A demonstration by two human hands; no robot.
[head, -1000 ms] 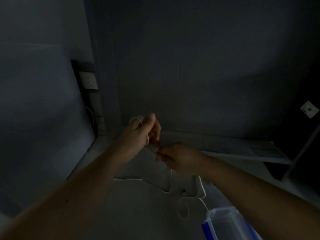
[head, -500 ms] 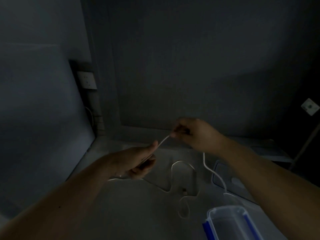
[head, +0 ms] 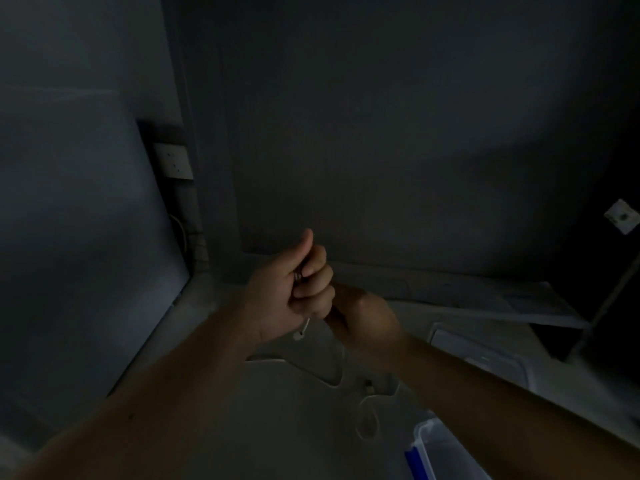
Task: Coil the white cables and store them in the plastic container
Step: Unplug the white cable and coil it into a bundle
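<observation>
The scene is dim. My left hand (head: 298, 292) is raised in a fist, thumb up, closed around a bundle of white cable; a short end with a plug (head: 300, 332) hangs below it. My right hand (head: 360, 317) sits just right of and below the left, touching it, closed on the cable. More white cable (head: 365, 410) trails loose over the tabletop under both hands, ending in a loop. The clear plastic container (head: 446, 452) with a blue clip stands at the bottom right, partly hidden by my right forearm.
A wall socket (head: 173, 161) sits at the left in the corner, with a cord below it. A clear lid (head: 485, 355) lies on the table at the right. Flat papers or boards (head: 485, 299) lean along the back wall.
My left hand rose and closed into a fist on the cable. My right hand came down and leftward from its stretched-out position until it met the left hand.
</observation>
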